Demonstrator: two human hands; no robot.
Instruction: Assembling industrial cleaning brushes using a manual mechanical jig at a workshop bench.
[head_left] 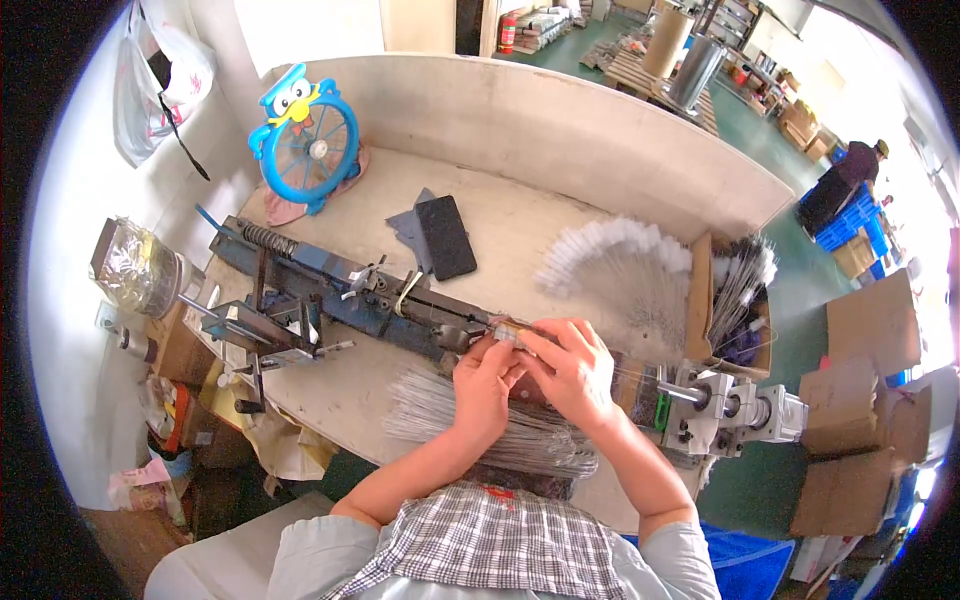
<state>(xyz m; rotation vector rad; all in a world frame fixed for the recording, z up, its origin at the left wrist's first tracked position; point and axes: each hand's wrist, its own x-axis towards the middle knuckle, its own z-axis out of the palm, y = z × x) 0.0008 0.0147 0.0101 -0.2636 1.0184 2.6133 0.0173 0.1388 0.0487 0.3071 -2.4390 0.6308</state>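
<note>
While the blue machine (pixel 328 264) stretches left of my grip, wire bundle (pixel 425 407) toward my body, my right hand (pixel 573 370) pinches a small pale piece (pixel 506 332) beside my left hand (pixel 482 390), whose hold I cannot tell; crowded fingers could make it slip.

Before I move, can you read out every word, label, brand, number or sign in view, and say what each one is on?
No text is legible.
White plastic bag: red print, too blurred and creased to read.
Checked apron: red mark near its top edge, unreadable.
Fire extinguisher: too small to make out any label.
Blue-grey metal fixture: no lettering I can make out.
</note>
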